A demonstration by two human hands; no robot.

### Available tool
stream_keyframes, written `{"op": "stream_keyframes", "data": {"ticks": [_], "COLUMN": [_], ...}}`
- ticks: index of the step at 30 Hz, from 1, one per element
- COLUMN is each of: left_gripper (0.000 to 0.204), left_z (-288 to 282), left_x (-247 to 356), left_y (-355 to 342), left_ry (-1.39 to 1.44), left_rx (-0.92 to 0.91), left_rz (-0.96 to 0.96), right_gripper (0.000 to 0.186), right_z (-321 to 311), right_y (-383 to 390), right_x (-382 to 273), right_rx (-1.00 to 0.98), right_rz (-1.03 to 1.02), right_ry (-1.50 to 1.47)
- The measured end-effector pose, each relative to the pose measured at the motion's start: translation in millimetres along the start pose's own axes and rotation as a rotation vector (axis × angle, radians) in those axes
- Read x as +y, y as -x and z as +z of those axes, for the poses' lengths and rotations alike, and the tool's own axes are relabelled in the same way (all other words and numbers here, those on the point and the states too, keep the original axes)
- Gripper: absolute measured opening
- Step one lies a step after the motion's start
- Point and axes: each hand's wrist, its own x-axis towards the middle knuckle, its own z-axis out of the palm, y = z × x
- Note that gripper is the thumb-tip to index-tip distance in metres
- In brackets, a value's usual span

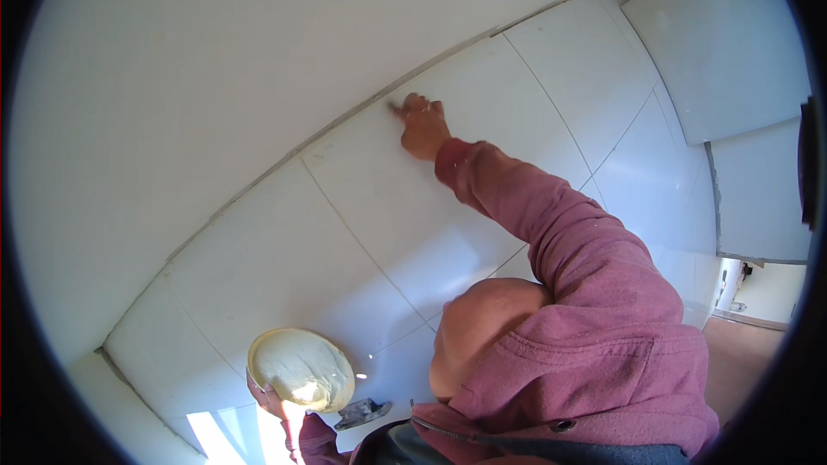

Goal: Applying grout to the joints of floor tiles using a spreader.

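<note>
At the lower left my left hand (264, 395) grips a round, shallow bowl (346, 386) by its outer side. Pale, creamy paste (297, 368) coats the inside of the bowl, and sunlight falls across its near part. My right hand (423, 129) reaches up to the grey joint (345, 118) along the top of the white tiles. Its fingers are curled, with a dark, blurred tip at the joint. Whether that tip is a finger or a small tool, I cannot make out.
Large white tiles (405, 198) with thin dark seams cover the wall under a plain pale surface (198, 77). White panels (724, 52) stand at the upper right. A grey, smeared flat piece (362, 413) lies beside the bowl. Sunlight patches fall at the lower left.
</note>
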Motion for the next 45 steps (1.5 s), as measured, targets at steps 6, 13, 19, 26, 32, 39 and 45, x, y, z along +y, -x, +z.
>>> {"op": "stream_keyframes", "data": {"ticks": [6,13,19,26,32,39,45], "left_gripper": [0.061,0.058,0.068,0.062,0.061,0.062,0.061], "left_z": [2.3,10.8,1.6,7.6,11.3,18.1,25.3], "left_x": [14.4,22.7,29.6,32.2,33.4,34.2,43.2], "left_y": [7.9,20.3,30.2,47.6,33.3,28.0,26.7], "left_ry": [-0.066,0.063,0.121,0.058,0.131,-0.083,-0.410], "left_rx": [0.005,0.065,0.072,0.001,0.084,0.110,0.134], "left_rz": [-0.013,-0.082,-0.218,-0.048,-0.236,-0.073,0.024], "right_gripper": [0.056,0.054,0.065,0.067,0.063,0.054,0.049], "right_z": [-28.4,0.4,7.7,-34.2,-44.9,-43.0,-21.5], "right_y": [-0.5,6.1,7.1,-15.9,-43.9,-42.8,-10.2], "right_x": [76.1,-9.6,-43.5,119.0,160.0,101.5,-48.2], "right_rx": [0.275,0.152,0.252,0.119,0.110,0.120,0.060], "right_rz": [0.778,0.343,0.383,0.934,0.919,0.826,0.441], "right_ry": [0.115,0.236,-0.067,-0.321,-0.417,-0.329,-0.131]}}
